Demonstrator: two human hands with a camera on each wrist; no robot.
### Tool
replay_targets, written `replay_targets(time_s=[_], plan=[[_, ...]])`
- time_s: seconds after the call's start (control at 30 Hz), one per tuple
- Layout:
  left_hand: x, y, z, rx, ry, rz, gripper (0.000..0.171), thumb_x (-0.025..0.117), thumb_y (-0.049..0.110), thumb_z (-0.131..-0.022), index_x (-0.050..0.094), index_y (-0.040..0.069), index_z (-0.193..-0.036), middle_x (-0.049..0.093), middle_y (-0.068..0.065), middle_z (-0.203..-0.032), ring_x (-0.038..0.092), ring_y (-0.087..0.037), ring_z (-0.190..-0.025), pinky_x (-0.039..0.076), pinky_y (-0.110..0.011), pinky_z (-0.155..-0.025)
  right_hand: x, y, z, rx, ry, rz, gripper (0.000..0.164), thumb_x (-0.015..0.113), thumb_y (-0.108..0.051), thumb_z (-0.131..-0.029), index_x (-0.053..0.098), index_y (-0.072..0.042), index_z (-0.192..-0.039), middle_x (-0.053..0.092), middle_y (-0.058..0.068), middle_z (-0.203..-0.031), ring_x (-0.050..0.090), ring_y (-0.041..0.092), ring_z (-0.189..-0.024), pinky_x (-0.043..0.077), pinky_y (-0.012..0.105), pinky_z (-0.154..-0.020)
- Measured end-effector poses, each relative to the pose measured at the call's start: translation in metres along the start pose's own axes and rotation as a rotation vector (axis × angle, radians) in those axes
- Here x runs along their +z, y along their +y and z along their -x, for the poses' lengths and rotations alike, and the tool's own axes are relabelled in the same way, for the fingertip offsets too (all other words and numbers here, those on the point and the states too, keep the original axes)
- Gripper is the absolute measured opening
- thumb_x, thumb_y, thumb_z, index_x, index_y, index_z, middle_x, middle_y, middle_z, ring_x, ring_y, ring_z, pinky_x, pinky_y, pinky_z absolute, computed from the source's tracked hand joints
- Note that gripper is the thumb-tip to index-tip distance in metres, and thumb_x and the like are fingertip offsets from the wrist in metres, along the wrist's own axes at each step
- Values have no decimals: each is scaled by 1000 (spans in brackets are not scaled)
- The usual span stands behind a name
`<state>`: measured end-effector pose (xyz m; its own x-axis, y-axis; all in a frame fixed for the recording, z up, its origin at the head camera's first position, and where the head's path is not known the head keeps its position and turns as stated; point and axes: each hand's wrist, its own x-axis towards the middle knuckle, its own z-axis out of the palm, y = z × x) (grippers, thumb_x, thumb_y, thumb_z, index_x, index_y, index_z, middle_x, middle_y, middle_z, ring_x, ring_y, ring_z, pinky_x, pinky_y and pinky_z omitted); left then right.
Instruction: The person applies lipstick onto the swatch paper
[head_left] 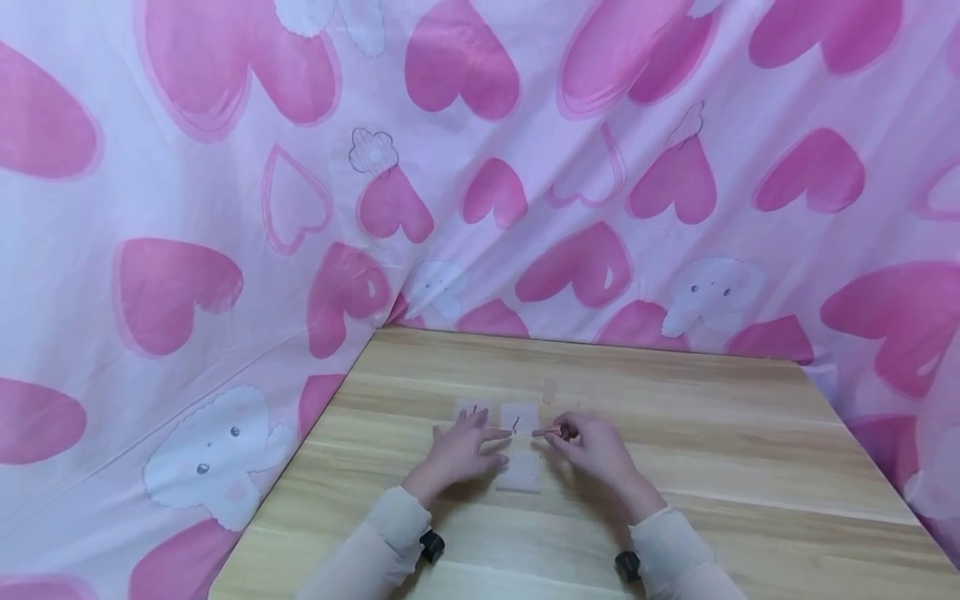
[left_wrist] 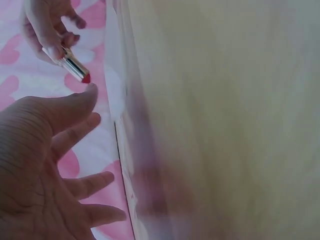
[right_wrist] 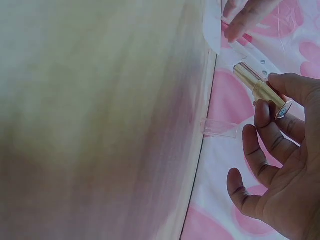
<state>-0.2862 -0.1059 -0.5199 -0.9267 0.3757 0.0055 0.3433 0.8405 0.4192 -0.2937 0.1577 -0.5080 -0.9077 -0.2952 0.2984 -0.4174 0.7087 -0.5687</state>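
Observation:
My right hand [head_left: 592, 446] pinches a gold lipstick [right_wrist: 260, 85] between thumb and fingers, its other fingers loosely bent. In the left wrist view the lipstick's red tip [left_wrist: 86, 78] shows, pointing toward my left hand. My left hand [head_left: 461, 450] has its fingers spread, with the fingertips right at a small white sheet [head_left: 525, 413] that bears a short dark stroke. Another pale sheet [head_left: 463, 405] with a dark stroke lies just beyond the left fingers, partly hidden by them. A third whitish sheet [head_left: 517, 475] lies nearer me, between the two hands.
A small clear cap [head_left: 549, 390] lies on the wooden table [head_left: 675, 417] beyond the right hand. A pink and white heart-patterned cloth [head_left: 480, 167] hangs along the table's back and sides. Each wrist carries a black camera.

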Motion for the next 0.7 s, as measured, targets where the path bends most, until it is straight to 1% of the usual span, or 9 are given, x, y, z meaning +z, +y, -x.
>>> replay_targets(time_s=[0.1,0.23,0.3,0.47,0.7], plan=[[2,6,10,-12,-13,16,46,66,54,-92,63,38,-135,31,-15,-162,22,-54,-144,11,-88,-96,2,1,3,1,6,16,11,81,-26,-86,72,-23,-90,62,-15,-78,58,8,-74,51,29,-69],[4,12,17,-16,-8,17,46,68,52,-91,64,37,-134,33,-16,-160,24,-55,-143,12,-89,-95,1,0,6,24,12,2,11,81,-27,-86,71,-25,-90,62,-16,-78,56,7,-74,50,28,-68],[5,14,20,-21,-18,10,46,68,52,-91,64,37,-135,33,-16,-160,24,-54,-143,11,-89,-95,0,0,7,33,6,-16,10,81,-27,-86,71,-26,-90,62,-16,-78,56,7,-74,50,29,-68],[9,18,23,-21,-42,-26,45,67,52,-91,63,40,-134,33,-15,-160,25,-55,-143,10,-89,-94,0,0,10,27,4,-42,10,81,-27,-87,71,-29,-89,62,-18,-77,57,6,-73,50,27,-68],[13,19,21,-15,-45,-64,45,69,52,-89,65,39,-132,33,-16,-160,25,-56,-142,9,-90,-94,3,2,11,-7,23,-37,10,81,-27,-86,72,-29,-91,63,-20,-78,58,3,-73,50,25,-67]])
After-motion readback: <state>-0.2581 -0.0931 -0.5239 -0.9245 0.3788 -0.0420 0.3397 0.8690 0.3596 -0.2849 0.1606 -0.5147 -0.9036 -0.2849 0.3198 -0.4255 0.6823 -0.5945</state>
